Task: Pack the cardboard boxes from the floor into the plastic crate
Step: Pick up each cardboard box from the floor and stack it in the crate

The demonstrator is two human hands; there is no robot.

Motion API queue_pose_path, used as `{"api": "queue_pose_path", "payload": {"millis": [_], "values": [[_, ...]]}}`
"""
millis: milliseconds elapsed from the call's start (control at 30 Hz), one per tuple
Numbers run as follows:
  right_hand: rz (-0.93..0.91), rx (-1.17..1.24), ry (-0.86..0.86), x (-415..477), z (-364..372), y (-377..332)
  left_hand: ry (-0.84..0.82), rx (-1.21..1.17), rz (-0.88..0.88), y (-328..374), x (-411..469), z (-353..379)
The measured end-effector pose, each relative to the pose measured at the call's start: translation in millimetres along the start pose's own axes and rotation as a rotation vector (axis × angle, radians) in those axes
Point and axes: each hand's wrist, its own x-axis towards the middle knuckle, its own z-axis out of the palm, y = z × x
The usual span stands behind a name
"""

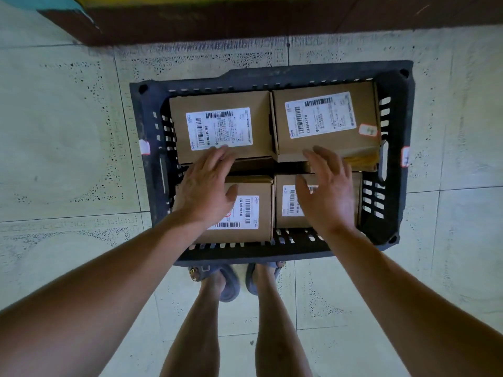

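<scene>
Lying label-up, boxes [221,103] lengthwise across crate [272,75]

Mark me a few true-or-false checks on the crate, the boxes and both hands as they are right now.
1. Four cardboard boxes lie label-up in the crate: far-left box, far-right box, near-left box, near-right box. True.
2. The left hand grips a box by its edge. False: its fingers are straight and spread over the boxes and grip nothing.
3. The right hand is open and holds nothing. True.
4. The crate stands on a table. False: it stands on the tiled floor, just ahead of the person's feet.
</scene>
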Motion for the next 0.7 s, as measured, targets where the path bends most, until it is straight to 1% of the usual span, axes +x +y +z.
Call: {"api": "queue_pose_path", "payload": {"millis": [33,133,167,233,300,433,533,700], "values": [[-0.053,-0.102,-0.019,13.6,-7.6,5.1,-0.005,0.026,0.047,4.2,10.5,-0.4],[-0.149,-0.421,-0.194,52.7,-19.1,26.3,-0.068,0.152,0.08,9.9,43.8,3.9],[-0.192,-0.487,-0.231,61.2,-19.3,34.5,-0.077,0.192,0.084,9.9,53.9,6.2],[-0.273,-0.53,-0.265,71.7,-16.7,48.8,-0.086,0.245,0.085,9.7,68.8,10.3],[-0.334,-0.506,-0.228,74.2,-10.0,58.3,-0.089,0.282,0.07,6.4,75.3,14.7],[-0.357,-0.473,-0.075,73.0,5.6,65.3,-0.066,0.319,0.058,-15.6,74.2,20.3],[-0.375,-0.454,0.012,75.1,11.6,67.9,-0.094,0.328,0.108,-27.2,70.9,17.1],[-0.422,-0.451,0.074,78.6,22.5,77.9,-0.106,0.378,0.176,-38.5,61.9,21.3]]}}
